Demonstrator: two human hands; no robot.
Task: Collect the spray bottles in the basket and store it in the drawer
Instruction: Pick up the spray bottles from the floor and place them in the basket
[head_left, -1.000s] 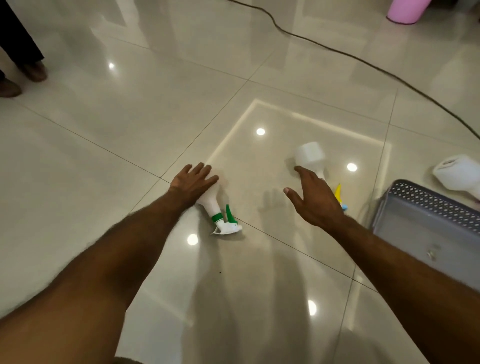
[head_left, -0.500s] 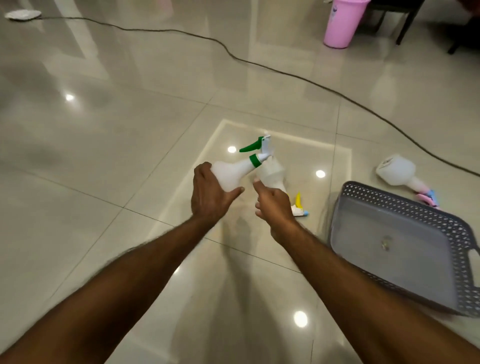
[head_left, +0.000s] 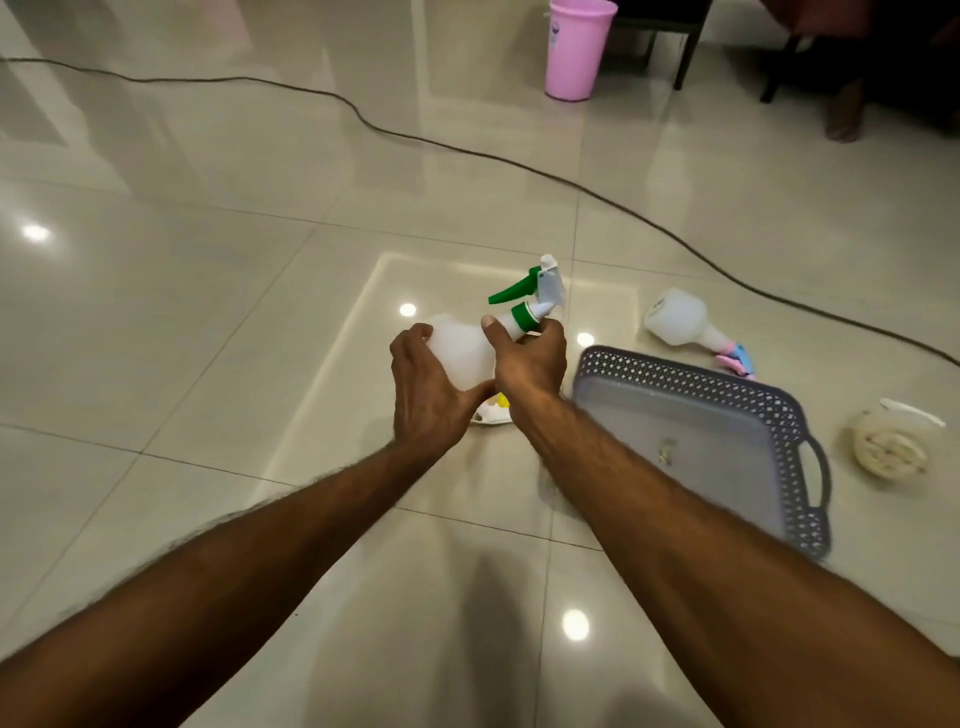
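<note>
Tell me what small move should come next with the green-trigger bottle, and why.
Probably carry the green-trigger bottle rightward and lower it into the grey basket. Both the left hand and the right hand already hold it off the floor, the basket sits just to the right with nothing visible in it, and the pink-trigger bottle is not yet collected.

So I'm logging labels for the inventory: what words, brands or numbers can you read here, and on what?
None can be read.
Pink bucket: a small dark emblem near the rim, too blurred to read.
Basket: a small mark on its floor, too blurred to read.
Spray bottles: no lettering shows.
</note>
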